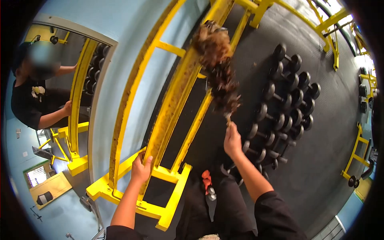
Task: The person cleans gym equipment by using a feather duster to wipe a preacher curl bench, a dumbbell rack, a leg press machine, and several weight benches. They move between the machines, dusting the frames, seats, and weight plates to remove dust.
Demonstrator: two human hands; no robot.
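A brown feather duster (224, 82) is gripped by its thin handle in my right hand (233, 142), fingers wrapped round it. Its feathers are blurred and lie over the upper end of a yellow metal rack (170, 114), in front of a rail. My left hand (141, 170) holds the lower part of the same rack, the thumb on one side of the beam and the fingers partly hidden behind it. Dark smudges mark the yellow rails. Between my legs, a red-orange cloth (206, 178) and a small shiny object (211, 195) show low down.
Many black dumbbells (276, 96) stand in rows on the black floor (320, 160) to the right. A mirror (60, 92) hangs on the light blue wall at left, reflecting a person and the rack. More yellow gym frames (356, 154) stand at the far right.
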